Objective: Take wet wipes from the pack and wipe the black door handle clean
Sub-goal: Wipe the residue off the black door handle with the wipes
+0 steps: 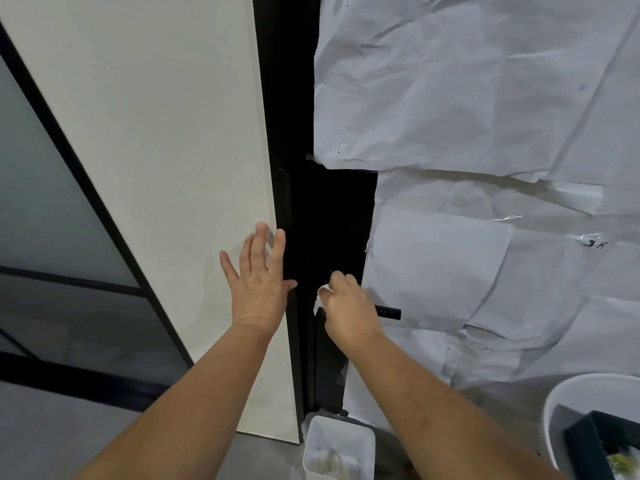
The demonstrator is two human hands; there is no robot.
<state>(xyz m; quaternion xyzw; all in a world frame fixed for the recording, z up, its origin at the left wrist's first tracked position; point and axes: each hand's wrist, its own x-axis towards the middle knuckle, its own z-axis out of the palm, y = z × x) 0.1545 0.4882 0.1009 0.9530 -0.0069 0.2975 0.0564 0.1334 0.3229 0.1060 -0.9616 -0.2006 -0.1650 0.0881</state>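
Observation:
My right hand (pixel 349 306) is closed around a white wet wipe (pixel 320 296) and presses it onto the black door handle (pixel 389 312). Only the handle's right end sticks out past my knuckles; the rest is hidden under the hand. My left hand (pixel 258 275) lies flat with fingers spread on the white wall panel (pixel 166 150), its fingertips at the black door frame (pixel 287 168). The door (pixel 485 98) is covered with crumpled white paper sheets. The wipes pack is not clearly in view.
A small white bin (pixel 313 441) with used wipes inside stands on the floor below the handle. At the lower right is a round white container (pixel 554 410) holding a dark box (pixel 588 441). A dark-framed glass panel (pixel 41 209) is on the left.

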